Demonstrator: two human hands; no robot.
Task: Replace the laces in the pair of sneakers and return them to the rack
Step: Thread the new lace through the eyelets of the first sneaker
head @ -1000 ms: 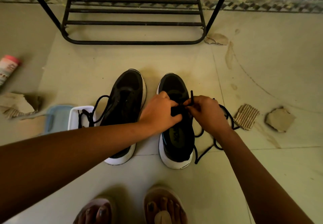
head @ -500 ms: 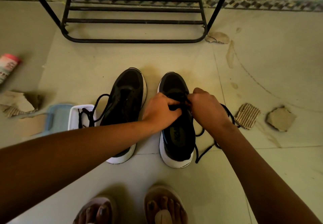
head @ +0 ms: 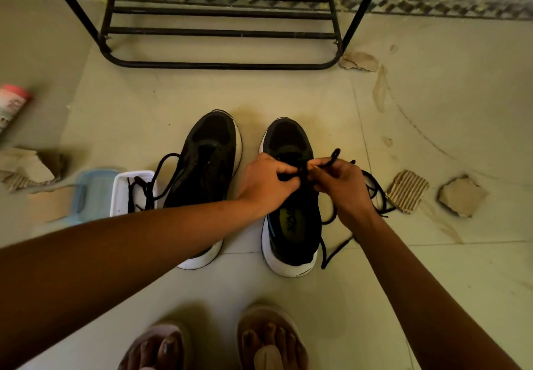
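In the head view, the pair is seen standing on the floor (head: 432, 283) toes toward the rack (head: 219, 65), which lies at twelve o'clock and well apart from the shoes. The work is centred on the right sneaker (head: 288, 136). The left hand (head: 265, 182) is set over its eyelet rows with the fingers (head: 284, 172) curled and pinched on the lace (head: 375, 193). The right hand (head: 340, 185) is closed on the same lace just beside it, the tip standing up at one o'clock of the knuckles. The slack is left in loose loops at three to five o'clock of the shoe. The eyelet being threaded is hidden by both hands, so how many rows are done cannot be told. The step would be done well if the shoe were steadied by the left hand while the tip is fed straight through, the slack then being drawn out evenly so that no twist is trapped and both ends are kept equal. The loops should be kept clear of the cardboard scrap (head: 406, 191) at three o'clock. The left sneaker (head: 207, 167) stands just beside, at nine o'clock, with a second lace (head: 161, 167) looped into a white tray (head: 121, 196).
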